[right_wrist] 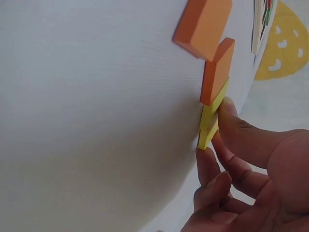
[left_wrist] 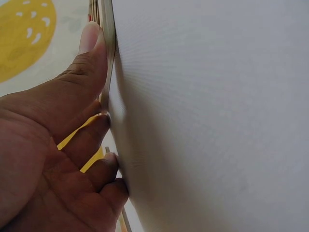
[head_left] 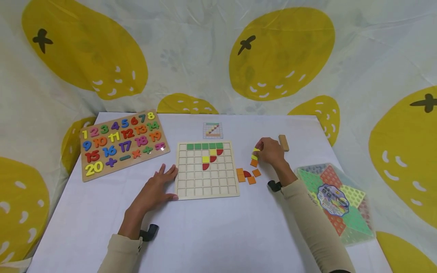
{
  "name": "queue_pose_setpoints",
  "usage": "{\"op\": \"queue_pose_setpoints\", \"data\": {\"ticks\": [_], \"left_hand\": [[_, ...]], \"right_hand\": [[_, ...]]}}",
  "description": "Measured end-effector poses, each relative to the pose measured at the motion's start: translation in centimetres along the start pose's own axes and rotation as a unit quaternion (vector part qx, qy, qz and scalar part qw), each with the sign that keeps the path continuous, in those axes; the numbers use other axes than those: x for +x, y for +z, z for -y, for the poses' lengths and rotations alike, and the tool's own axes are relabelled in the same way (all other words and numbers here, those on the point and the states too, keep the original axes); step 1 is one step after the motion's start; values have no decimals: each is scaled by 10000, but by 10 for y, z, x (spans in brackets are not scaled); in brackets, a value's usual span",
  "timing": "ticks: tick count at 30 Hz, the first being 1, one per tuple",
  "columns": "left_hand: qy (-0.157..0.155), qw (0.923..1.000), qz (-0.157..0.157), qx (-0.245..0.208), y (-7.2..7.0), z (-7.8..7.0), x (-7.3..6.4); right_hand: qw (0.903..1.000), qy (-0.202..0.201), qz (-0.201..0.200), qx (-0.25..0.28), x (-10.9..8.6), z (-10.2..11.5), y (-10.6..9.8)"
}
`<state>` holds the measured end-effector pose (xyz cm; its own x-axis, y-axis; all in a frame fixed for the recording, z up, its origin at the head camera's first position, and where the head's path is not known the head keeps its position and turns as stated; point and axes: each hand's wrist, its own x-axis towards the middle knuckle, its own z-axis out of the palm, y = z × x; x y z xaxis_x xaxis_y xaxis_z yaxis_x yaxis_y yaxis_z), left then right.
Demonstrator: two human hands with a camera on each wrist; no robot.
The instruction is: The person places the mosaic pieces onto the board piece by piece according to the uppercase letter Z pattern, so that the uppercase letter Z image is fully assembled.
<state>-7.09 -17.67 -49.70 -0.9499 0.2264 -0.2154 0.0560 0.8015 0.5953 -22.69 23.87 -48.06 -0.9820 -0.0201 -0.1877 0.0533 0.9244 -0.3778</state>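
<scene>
Whitish cloth (head_left: 191, 57) with giant yellow fruit prints (head_left: 283, 64) hung behind and along both sides of a white table (head_left: 211, 235), kinda wrinkly, and the lighting looked pretty soft.

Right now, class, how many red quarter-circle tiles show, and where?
4: three red quarter-circle tiles step diagonally across the grid board; a fourth sits among orange tiles just right of it. More may be hidden under the right grip.
</scene>
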Motion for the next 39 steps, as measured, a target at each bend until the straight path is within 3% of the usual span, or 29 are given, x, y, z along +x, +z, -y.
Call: {"op": "queue_pose_setpoints", "data": {"ticks": [10,21,30,39], "left_hand": [[14,10000,-13,0,0,1,0],[69,10000,-47,14,0,1,-1],[84,9999,-90,82,2,2,-1],[86,9999,-99,51,2,1,-2]], "right_hand": [[9985,-208,33,513,-2,12,1],[9897,-1024,190,980,-26,59,14],[9743,-1817,436,1255,-37,95,37],[9718,-1983,773,1014,-42,131,55]]}}
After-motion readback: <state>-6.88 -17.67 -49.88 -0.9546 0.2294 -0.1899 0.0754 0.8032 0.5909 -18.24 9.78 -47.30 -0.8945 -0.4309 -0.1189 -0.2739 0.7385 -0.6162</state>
